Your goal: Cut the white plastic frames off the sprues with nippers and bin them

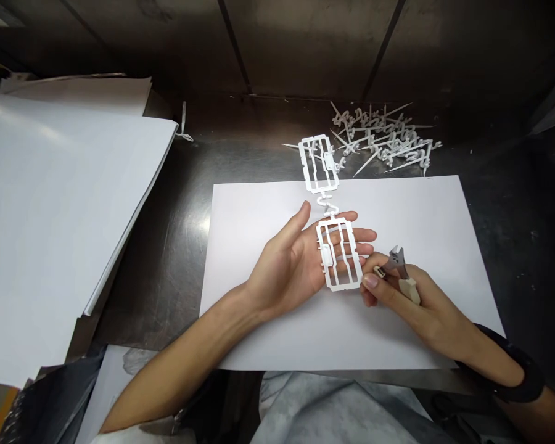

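Observation:
My left hand (296,262) is palm up with its fingers stretched out beneath a white plastic part. This part is two slotted rectangular frames (354,237) joined by a thin curvy runner (328,206). The far frame reaches past the paper's back edge, and the near one lies over my left fingers. With thumb and forefinger, my right hand (407,302) pinches the near frame's lower right corner. A pair of side cutters (398,259) with pale handles rests in the same hand, jaws pointing away from me.
A white sheet of paper (259,345) lies on the dark metal table (176,246) under my hands. Behind it is a heap of white plastic runner scraps (388,139). Stacked white sheets (65,185) stand at the left. A metal wall (305,43) closes off the back.

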The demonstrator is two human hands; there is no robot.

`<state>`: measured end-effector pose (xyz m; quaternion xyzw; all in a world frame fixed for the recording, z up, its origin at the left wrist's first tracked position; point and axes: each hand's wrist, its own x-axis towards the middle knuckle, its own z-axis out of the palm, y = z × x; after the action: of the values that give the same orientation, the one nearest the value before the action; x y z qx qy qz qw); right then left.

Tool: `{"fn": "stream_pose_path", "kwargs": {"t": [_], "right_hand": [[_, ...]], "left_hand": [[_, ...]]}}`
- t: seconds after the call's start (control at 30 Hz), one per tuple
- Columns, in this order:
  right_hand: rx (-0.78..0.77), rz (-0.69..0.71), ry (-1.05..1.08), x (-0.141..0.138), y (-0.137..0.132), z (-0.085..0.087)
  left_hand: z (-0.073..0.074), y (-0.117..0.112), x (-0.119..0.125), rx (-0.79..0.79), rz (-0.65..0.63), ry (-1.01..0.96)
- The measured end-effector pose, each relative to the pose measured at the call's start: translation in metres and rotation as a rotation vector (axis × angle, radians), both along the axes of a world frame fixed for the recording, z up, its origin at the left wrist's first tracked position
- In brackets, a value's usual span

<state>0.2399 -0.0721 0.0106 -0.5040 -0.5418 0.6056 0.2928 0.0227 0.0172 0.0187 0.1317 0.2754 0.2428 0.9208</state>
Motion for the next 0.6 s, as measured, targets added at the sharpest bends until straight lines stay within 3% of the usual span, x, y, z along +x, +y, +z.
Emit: {"fn": "stream_pose_path", "kwargs": {"t": [0.37, 0.6], "right_hand": [[-0.016, -0.227, 0.013, -0.001, -0.001, -0.006], [-0.032, -0.255, 0.043, 0.002, -0.001, -0.012]], "left_hand": [[0.001, -0.009, -0.007, 0.246, -0.105, -0.026], [-0.003, -0.008, -0.01, 0.345, -0.181, -0.005]]}}
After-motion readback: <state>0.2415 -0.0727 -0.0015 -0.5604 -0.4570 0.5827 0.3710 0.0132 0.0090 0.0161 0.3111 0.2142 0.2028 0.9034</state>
